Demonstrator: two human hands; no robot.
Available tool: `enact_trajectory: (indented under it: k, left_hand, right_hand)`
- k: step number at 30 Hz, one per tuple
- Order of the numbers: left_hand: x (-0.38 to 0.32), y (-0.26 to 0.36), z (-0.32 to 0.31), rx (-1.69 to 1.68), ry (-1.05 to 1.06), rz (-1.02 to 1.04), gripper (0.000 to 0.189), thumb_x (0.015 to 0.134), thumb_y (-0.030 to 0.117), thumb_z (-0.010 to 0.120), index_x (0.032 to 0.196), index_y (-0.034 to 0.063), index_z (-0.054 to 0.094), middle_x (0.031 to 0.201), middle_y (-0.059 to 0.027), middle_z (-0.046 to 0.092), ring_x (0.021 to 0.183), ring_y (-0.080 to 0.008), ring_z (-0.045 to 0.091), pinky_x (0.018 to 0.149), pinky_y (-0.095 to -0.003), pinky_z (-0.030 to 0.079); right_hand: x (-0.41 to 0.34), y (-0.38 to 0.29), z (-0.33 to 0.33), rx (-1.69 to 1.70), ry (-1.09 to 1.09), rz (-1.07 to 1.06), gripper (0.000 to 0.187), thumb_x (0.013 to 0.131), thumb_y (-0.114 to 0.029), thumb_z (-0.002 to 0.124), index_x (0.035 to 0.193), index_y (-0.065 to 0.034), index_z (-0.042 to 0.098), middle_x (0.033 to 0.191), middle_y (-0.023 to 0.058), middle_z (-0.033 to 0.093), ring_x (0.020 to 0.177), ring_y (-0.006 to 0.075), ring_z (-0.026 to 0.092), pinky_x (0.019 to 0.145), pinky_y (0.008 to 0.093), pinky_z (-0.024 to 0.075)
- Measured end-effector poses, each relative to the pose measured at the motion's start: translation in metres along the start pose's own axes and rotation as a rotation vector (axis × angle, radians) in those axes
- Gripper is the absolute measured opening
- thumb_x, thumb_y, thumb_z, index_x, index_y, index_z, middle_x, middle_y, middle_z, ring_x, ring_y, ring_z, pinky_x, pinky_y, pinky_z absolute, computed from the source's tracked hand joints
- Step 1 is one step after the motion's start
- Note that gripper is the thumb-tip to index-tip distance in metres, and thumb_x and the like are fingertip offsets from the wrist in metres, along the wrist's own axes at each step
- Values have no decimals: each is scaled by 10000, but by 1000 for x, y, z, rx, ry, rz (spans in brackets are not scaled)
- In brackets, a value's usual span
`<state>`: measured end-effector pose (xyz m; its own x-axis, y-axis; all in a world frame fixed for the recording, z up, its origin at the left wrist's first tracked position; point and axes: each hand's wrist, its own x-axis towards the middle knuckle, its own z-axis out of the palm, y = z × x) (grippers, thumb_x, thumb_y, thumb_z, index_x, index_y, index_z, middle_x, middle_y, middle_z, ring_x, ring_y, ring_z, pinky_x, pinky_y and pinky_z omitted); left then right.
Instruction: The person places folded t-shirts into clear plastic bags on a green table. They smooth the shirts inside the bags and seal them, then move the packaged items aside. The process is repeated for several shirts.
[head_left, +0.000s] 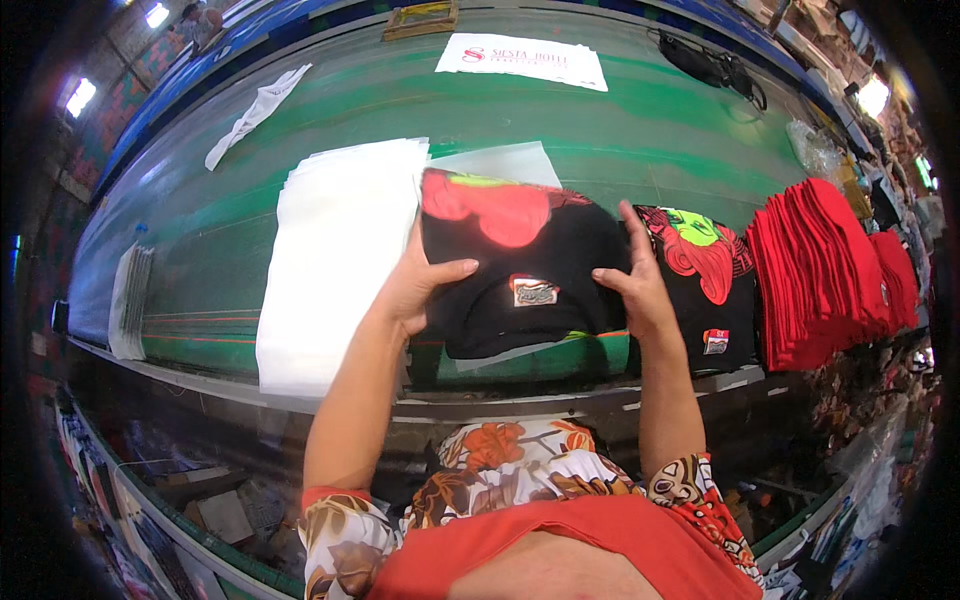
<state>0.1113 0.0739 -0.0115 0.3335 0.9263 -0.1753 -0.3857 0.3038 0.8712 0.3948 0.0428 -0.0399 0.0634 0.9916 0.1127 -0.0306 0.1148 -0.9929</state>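
Note:
A folded black T-shirt (555, 244) with a red and lime-green print is held between my two hands, its collar towards me. My left hand (431, 281) grips its left side, thumb on top. My right hand (637, 277) is at the right side, thumb pressing on the cloth and the index finger stretched away. A label with writing sits inside the collar. Parts of pale sheets (510, 160) show behind and under the shirt. Close to my left hand lies a stack of white sheets (341, 262). Right of my right hand is another folded black shirt (690, 315) with a similar print.
Piled red folded garments (814, 277) stand at the green table's (360, 112) right. Farther back are a printed white cloth (525, 75), wooden frame (420, 21) and black bag (701, 66). A crumpled white strip (259, 116) and thin sheets (131, 300) lie left. A person (201, 26) is far left.

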Motion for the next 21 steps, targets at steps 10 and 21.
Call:
enact_trajectory:
  k: [10, 21]
  left_hand:
    - [0, -103, -57, 317, 341, -72, 618, 1012, 118, 499, 1543, 80, 185, 1389, -196, 527, 1216, -253, 535, 991, -332, 433]
    - [-15, -121, -52, 242, 539, -101, 491, 932, 51, 642, 1348, 61, 381, 981, -102, 655, 884, -159, 623, 771, -281, 522]
  right_hand:
    - [-31, 77, -7, -105, 184, 414, 461, 914, -119, 665, 1355, -121, 531, 978, 11, 545, 819, 84, 465, 734, 262, 413]
    - [-35, 91, -15, -197, 111, 332, 371, 893, -127, 692, 1247, -86, 591, 1080, 91, 629, 1009, 152, 560, 885, 298, 445]
